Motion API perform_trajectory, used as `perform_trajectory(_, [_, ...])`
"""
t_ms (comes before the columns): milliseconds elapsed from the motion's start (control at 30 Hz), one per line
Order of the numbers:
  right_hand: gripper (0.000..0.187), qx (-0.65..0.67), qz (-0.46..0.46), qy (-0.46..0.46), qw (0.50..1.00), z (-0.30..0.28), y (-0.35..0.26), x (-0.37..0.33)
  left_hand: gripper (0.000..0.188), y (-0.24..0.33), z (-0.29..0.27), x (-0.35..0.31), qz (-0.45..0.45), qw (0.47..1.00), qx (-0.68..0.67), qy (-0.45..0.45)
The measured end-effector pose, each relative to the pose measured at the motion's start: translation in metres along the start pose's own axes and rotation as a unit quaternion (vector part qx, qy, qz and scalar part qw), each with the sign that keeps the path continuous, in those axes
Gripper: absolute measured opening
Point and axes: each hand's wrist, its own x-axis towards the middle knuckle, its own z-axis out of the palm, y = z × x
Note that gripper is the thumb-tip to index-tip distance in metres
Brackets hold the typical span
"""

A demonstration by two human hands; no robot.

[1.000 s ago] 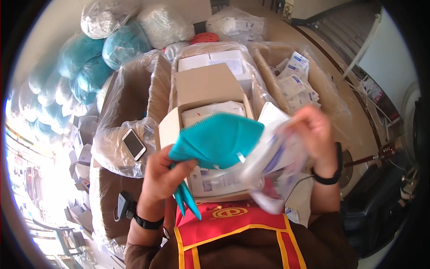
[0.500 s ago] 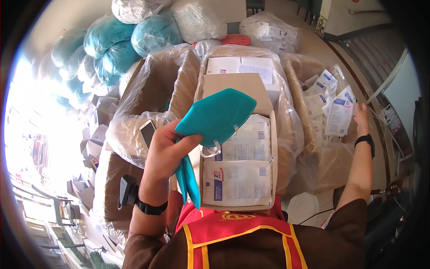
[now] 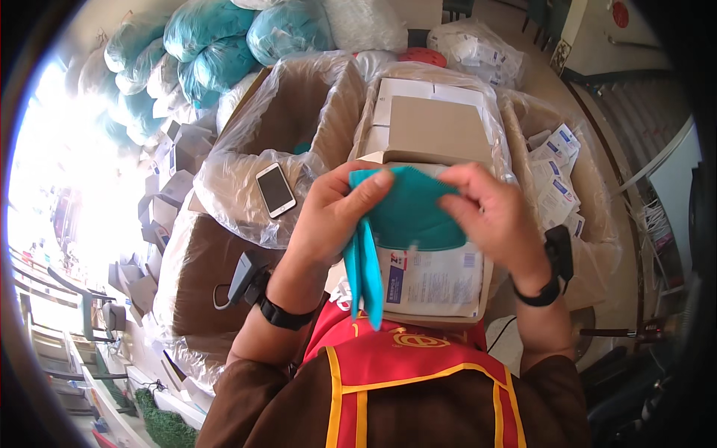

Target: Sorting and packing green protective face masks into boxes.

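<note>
Swung the right hand (image 3: 499, 216) back from a lined carton (image 3: 595, 246) to the teal mask (image 3: 414, 216), pinching its edge; clasped mask and hanging teal pieces (image 3: 364, 280) in the left hand (image 3: 328, 213).

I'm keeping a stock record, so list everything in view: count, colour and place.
masks: at least two, teal, at the hands
open carton: one, brown, front centre
packets: several, white and blue, in open carton and right box
lined boxes: at least three, brown, left, centre, right
phone: one, white-framed, left box's near edge
stuffed bags: many, teal or whitish, top left and centre
small cartons: many, greyish, left
apron: one, red and yellow, bottom centre
wrist straps: two, black, wrists
left hand: one, bare, gripping masks
right hand: one, bare, at mask's edge
</note>
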Motion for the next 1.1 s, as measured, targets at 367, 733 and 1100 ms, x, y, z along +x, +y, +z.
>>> perform_trajectory(367, [0.021, -0.187, -0.211, 0.057, 0.958, 0.051, -0.033, -0.011, 0.045, -0.020, -0.033, -0.027, 0.059, 0.970, -0.040, 0.234])
perform_trajectory(733, [0.028, 0.001, -0.123, -0.073, 0.990, 0.079, -0.022, -0.018, 0.052, -0.020, -0.075, -0.044, 0.155, 0.951, -0.128, 0.234])
perform_trajectory(1100, [0.034, -0.202, -0.013, -0.095, 0.975, 0.059, 0.057, -0.050, 0.011, 0.013, -0.098, -0.066, 0.064, 0.944, 0.164, 0.279])
